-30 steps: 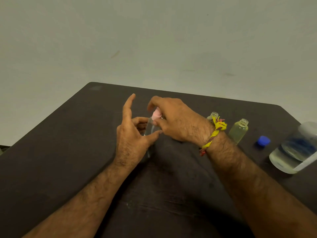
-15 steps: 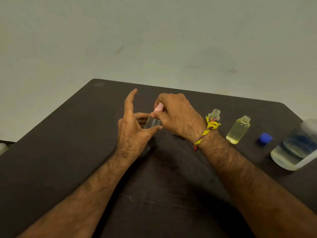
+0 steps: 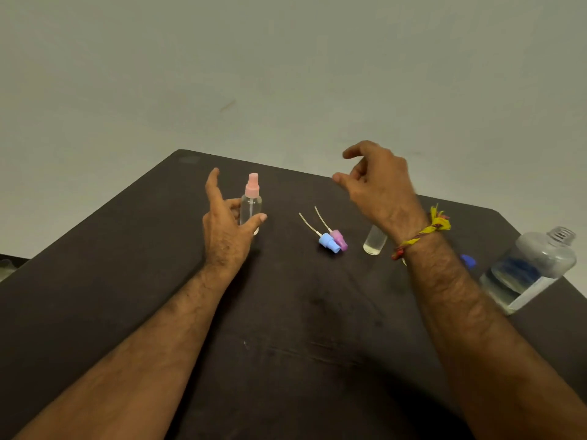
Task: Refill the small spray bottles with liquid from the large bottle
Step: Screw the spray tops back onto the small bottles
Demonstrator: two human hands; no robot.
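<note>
I see my left hand (image 3: 227,227) loosely cupping the upright pink-capped spray bottle (image 3: 251,203) on the dark table (image 3: 95,265), thumb and fingers around its body. My right hand (image 3: 376,182) hovers, empty, fingers loosely curled. Its wrist hides most of a small open bottle (image 3: 374,241). Two loose spray tops (image 3: 333,241) lie between. The large bottle (image 3: 530,269) stands far right, blurred.

We see plain, bare room, kind unclear: blank pale wall (image 3: 286,74) fills upper frame, dark cloth-covered table (image 3: 111,265) fills lower frame. We spot no fixtures marking kitchen, lab or shop.
</note>
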